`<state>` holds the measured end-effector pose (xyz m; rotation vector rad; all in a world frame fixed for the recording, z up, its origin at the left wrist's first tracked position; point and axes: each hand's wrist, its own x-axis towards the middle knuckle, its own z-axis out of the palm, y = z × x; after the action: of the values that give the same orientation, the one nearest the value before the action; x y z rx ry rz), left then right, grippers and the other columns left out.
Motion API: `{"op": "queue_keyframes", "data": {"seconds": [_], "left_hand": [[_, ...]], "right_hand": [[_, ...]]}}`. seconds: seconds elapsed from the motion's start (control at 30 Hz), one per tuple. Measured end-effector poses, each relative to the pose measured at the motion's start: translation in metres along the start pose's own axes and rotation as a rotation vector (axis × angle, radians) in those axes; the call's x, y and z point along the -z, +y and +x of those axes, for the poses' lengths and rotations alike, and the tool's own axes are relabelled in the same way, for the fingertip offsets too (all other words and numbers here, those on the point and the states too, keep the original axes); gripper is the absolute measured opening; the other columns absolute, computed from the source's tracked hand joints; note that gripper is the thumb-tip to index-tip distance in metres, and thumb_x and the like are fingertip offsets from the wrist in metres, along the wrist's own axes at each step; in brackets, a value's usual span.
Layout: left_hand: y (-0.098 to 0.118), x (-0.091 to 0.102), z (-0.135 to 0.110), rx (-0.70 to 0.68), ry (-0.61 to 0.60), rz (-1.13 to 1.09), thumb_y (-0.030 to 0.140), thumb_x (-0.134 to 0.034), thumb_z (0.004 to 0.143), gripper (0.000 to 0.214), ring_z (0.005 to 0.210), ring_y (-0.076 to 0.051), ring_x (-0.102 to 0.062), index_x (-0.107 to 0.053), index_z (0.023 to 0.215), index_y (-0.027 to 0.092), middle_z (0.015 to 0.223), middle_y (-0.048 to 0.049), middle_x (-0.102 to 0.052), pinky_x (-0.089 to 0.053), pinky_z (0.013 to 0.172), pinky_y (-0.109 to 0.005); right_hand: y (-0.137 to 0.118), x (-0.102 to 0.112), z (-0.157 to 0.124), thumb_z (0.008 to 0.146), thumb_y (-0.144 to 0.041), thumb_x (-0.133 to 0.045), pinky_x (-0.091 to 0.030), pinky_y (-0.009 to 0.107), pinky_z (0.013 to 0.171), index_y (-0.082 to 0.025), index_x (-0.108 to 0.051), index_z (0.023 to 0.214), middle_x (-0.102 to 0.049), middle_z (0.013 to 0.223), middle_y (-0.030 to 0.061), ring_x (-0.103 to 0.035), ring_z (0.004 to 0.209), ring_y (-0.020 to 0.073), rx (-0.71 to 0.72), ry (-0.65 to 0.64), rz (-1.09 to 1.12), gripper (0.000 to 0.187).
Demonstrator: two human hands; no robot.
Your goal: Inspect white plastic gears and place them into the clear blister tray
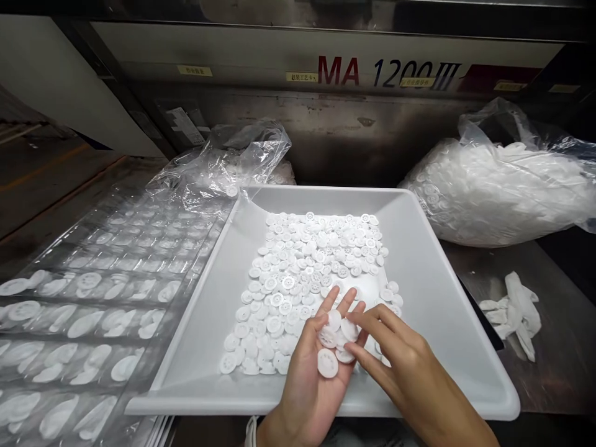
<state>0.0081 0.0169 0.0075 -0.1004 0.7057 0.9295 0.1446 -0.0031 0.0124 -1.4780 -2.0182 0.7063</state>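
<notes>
Palm up, my left hand (pixel 316 379) holds several small round white plastic discs (pixel 328 362) in its cupped palm, with the fingers pointing away from me. Thumb and fingers of my right hand (pixel 400 360) close on a white disc (pixel 349 331) at the edge of that handful. Both hands are over the near part of a wide, pale grey tray (pixel 447 298) with sloping sides. Many more loose discs (pixel 288 282) cover its floor in a layer. Part of this layer is hidden behind my hands.
At left lie clear plastic sheets of filled pockets (pixel 88 323), with a crumpled clear bag (pixel 242 149) behind them. A bulging bag of white parts (pixel 507 186) is at right, above a white glove (pixel 514 313). A labelled machine panel (pixel 261 56) spans the back.
</notes>
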Motion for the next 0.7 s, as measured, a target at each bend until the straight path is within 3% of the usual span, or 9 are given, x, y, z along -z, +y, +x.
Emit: {"op": "queue_keyframes", "data": {"seconds": [0.23,0.4,0.57,0.7], "left_hand": [[-0.001,-0.001,0.0,0.004,0.006,0.009,0.023,-0.051,0.091,0.047,0.126,-0.018,-0.051,-0.045,0.138,0.019,0.139,-0.0056,-0.054,-0.04,0.109,-0.032],[-0.003,0.0,0.0,0.032,-0.051,-0.015,0.021,-0.049,0.091,0.052,0.129,-0.022,-0.049,-0.039,0.142,0.02,0.136,-0.0076,-0.056,-0.037,0.111,-0.04],[-0.003,0.002,0.0,0.077,-0.105,0.028,0.021,-0.046,0.093,0.053,0.131,-0.022,-0.047,-0.035,0.144,0.022,0.14,-0.0065,-0.052,-0.033,0.113,-0.04],[-0.002,0.001,-0.001,0.111,-0.115,0.029,0.023,-0.046,0.092,0.052,0.129,-0.021,-0.048,-0.038,0.143,0.022,0.137,-0.0061,-0.055,-0.034,0.111,-0.036]], "right_hand": [[0.005,0.003,0.008,0.095,-0.022,-0.047,-0.045,0.023,0.061,-0.022,-0.058,0.103,-0.058,0.085,0.0017,-0.052,0.065,0.0099,-0.056,0.095,0.055,0.014],[0.008,0.008,0.02,0.098,-0.028,-0.041,-0.05,0.023,0.072,-0.03,-0.059,0.114,-0.057,0.097,0.0013,-0.059,0.08,0.0105,-0.11,0.019,0.055,0.024],[0.011,0.009,0.021,0.099,-0.033,-0.039,-0.054,0.027,0.07,-0.036,-0.049,0.13,-0.05,0.101,0.0019,-0.059,0.078,0.0106,-0.18,-0.02,0.019,0.032],[0.008,0.012,0.01,0.096,-0.034,-0.045,-0.055,0.027,0.068,-0.038,-0.039,0.136,-0.044,0.103,0.0033,-0.06,0.078,0.0112,-0.095,-0.002,-0.031,0.04]]}}
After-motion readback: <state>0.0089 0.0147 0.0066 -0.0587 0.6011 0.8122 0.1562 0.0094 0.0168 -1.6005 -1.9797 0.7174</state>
